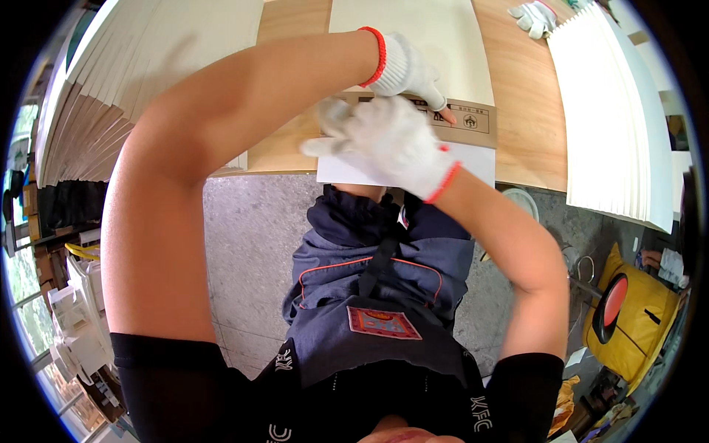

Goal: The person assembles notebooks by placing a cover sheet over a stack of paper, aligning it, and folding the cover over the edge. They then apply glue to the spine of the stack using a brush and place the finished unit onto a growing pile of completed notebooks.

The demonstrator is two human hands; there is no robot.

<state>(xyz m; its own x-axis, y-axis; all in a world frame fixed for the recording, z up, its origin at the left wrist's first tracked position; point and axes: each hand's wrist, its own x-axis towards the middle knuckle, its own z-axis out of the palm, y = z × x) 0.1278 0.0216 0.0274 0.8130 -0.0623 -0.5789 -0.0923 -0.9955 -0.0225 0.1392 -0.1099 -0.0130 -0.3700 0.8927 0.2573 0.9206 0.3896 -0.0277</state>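
My left hand, in a white knit glove with a red cuff, reaches across from the left above my right hand. One bare fingertip pokes out of it and presses on a brown printed cardboard strip; its other fingers are partly hidden. Nearer to me, my right hand, in a matching glove, passes over the strip's left part. Motion blurs its fingers, which point left, and anything in them cannot be made out. A white sheet lies along the strip's near side, overhanging the table edge. Beyond the strip extends a cream board.
The wooden table carries a tall fanned stack of boards at left and a stack of white sheets at right. A spare glove lies at the far right. A yellow bag sits on the lower right.
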